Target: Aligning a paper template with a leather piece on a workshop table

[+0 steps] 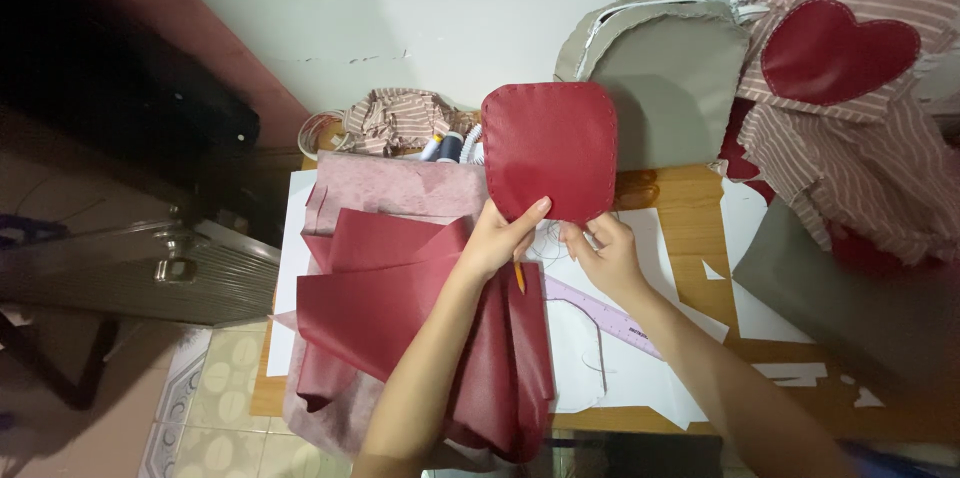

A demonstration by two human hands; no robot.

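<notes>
**Carefully: the stitched panel is hanging by its lower edge**

Both hands are pinching the red rounded panel (550, 150) upright, the left hand (500, 236) and right hand (600, 250) closing on its bottom corners. A loosening pinch could be tipping it onto the red fabric sheets (400, 308) below the left wrist, over the tabletop (690, 200).

Layout of the sewing table, seen from above

Rounded leather panel (550, 150) held up at frame centre, left hand (500, 236) at its lower left edge, right hand (606, 250) at its lower right. Below and left of the hands, a stack of leather pieces (400, 318) on folded fabric (395, 188), on the wooden table (690, 198). Ruler (605, 313) on paper patterns (640, 378), under the right forearm. Thread spools (443, 146) behind the fabric. Backpack (665, 78) behind the panel, against the wall; heart-patched striped cloth (850, 88) upper right. Metal case (130, 273) at left.
</notes>
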